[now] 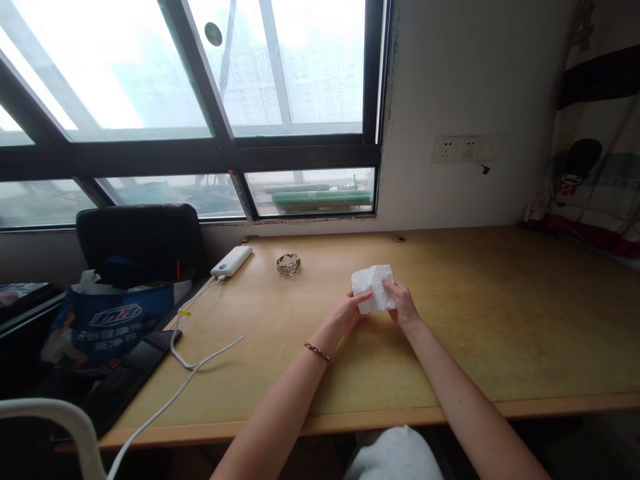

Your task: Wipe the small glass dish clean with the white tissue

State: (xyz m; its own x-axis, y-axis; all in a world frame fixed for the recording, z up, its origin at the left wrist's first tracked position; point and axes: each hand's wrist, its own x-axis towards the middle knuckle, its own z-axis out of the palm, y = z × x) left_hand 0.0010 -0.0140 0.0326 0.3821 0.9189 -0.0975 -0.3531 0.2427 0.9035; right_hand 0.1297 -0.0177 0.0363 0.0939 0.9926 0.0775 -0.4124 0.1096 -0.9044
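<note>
Together the left hand (349, 311) and right hand (400, 301) pinch a white tissue (373, 283); its lower edge is hidden.

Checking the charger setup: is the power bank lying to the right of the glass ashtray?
No, the power bank lies left of the ashtray.

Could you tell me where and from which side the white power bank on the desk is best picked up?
Grip the power bank across its two long sides near the middle, coming from above. It lies flat on the desk, and its cable leaves the near end, so that end is probably best avoided.
</note>
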